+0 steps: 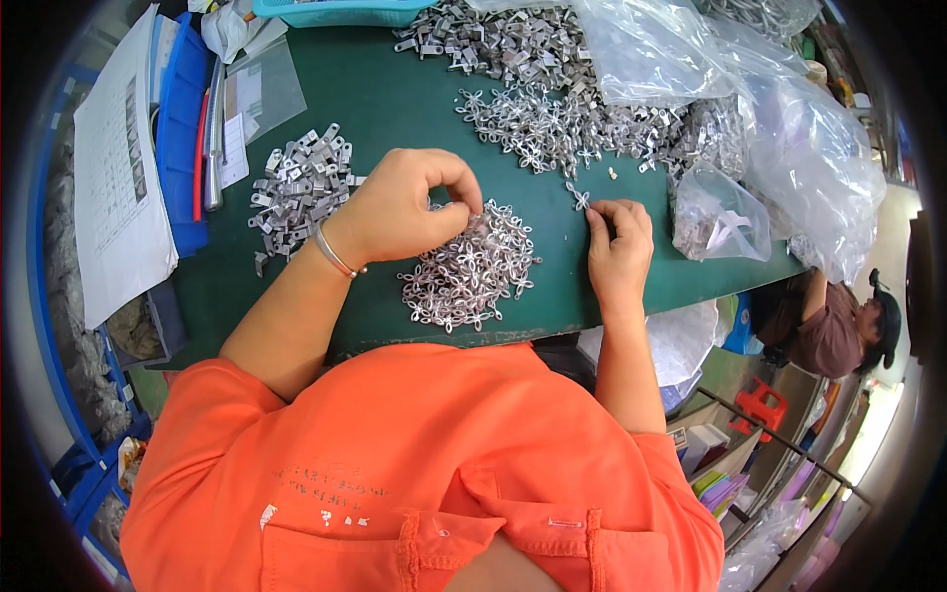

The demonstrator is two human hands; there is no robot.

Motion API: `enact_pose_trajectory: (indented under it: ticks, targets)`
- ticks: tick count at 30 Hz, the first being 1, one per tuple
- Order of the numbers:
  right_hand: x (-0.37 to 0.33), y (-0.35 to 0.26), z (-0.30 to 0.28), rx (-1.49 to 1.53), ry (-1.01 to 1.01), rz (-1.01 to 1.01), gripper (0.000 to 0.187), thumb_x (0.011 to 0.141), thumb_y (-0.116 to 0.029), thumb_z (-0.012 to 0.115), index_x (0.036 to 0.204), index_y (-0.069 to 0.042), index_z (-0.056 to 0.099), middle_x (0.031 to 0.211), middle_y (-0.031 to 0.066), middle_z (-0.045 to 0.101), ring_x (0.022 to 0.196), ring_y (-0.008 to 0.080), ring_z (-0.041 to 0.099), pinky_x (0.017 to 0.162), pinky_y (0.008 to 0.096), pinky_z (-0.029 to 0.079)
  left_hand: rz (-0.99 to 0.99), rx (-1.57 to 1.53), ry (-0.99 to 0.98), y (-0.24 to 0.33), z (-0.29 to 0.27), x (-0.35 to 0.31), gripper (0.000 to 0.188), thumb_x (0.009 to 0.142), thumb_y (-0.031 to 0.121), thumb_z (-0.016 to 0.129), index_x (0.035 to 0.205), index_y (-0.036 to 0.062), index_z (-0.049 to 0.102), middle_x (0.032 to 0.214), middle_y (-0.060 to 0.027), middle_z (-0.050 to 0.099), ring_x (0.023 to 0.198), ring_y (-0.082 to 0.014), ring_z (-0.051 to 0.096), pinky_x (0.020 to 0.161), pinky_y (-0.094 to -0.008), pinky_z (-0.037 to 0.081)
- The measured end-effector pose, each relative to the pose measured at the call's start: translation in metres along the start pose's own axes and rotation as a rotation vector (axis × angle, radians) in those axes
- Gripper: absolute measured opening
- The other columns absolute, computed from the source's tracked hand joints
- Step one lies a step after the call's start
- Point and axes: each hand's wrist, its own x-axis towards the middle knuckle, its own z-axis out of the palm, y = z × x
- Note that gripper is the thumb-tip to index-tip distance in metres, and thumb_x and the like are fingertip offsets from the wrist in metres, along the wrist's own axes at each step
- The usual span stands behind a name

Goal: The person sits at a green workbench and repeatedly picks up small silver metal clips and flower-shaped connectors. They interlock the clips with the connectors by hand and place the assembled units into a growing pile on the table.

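Observation:
My left hand (pixel 404 202) reaches over the near pile of small silver flower-shaped metal pieces (pixel 464 271). Its thumb and forefinger are pinched at the pile's upper edge, and whatever lies between them is too small to name. To the right, my right hand (pixel 621 252) is closed, thumb against fingers, on one flower-shaped metal piece (pixel 580 197) that sticks out past the fingertips. Left of my left hand lies a heap of small bent metal brackets (pixel 301 187). A larger heap of flower-shaped pieces (pixel 528 123) spreads beyond my hands.
More brackets (pixel 493 44) are heaped at the far side of the green table (pixel 385 94). Clear plastic bags (pixel 809 148) crowd the right. Papers (pixel 123 187) and a blue tray (pixel 182 138) stand at the left. A person in a brown top (pixel 834 326) is at the far right.

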Motion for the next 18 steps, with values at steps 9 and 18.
enact_pose_trajectory:
  ticks: [9,18]
  targets:
    - [-0.013,-0.025,-0.007,0.691,0.016,0.297,0.003,0.086,0.001,0.060,0.087,0.003,0.062,0.081,0.0066,0.064,0.068,0.0128,0.060,0.062,0.0230,0.049,0.024,0.128,-0.059,-0.009,0.003,0.000,0.012,0.066,-0.006,0.049,0.069,-0.0007,0.059,0.074,-0.0094,0.060,0.069,-0.0208,0.058,0.064,-0.0286,0.046]
    - [-0.010,-0.053,-0.024,1.103,-0.108,0.310,0.010,0.088,0.002,0.058,0.096,0.007,0.059,0.081,0.0102,0.065,0.072,0.0141,0.062,0.067,0.0245,0.052,0.136,0.036,0.181,-0.001,0.018,0.002,0.012,0.074,0.002,0.066,0.086,0.0006,0.064,0.080,-0.0073,0.063,0.077,-0.0174,0.062,0.069,-0.0268,0.048]
